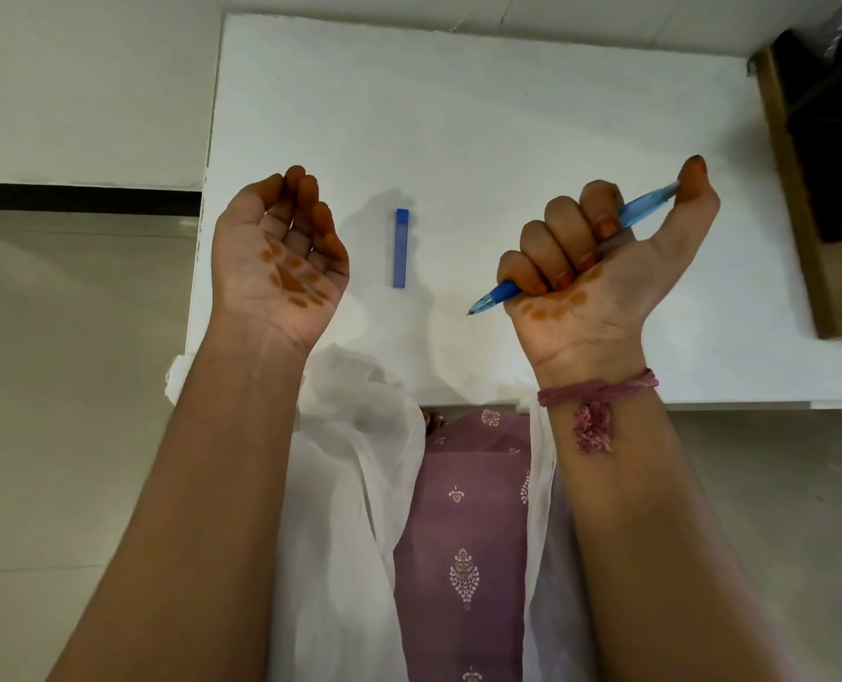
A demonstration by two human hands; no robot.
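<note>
Gripping a blue translucent plastic pen (505, 291), the right hand (601, 273) was held palm-up to the right of the slim blue case (399, 248). Four fingers curled tight round the smooth barrel, and the thumb stretched up against its rear end. The fine metal tip pointed down-left, towards the case but apart from it. That case, a flat rectangular stick, lay on the matt white table (507, 115). Left of the case, the left hand (281, 258) was held palm-up, fingers loosely curled and holding nothing. A twisted pink thread band (596, 391) circled the right wrist.
</note>
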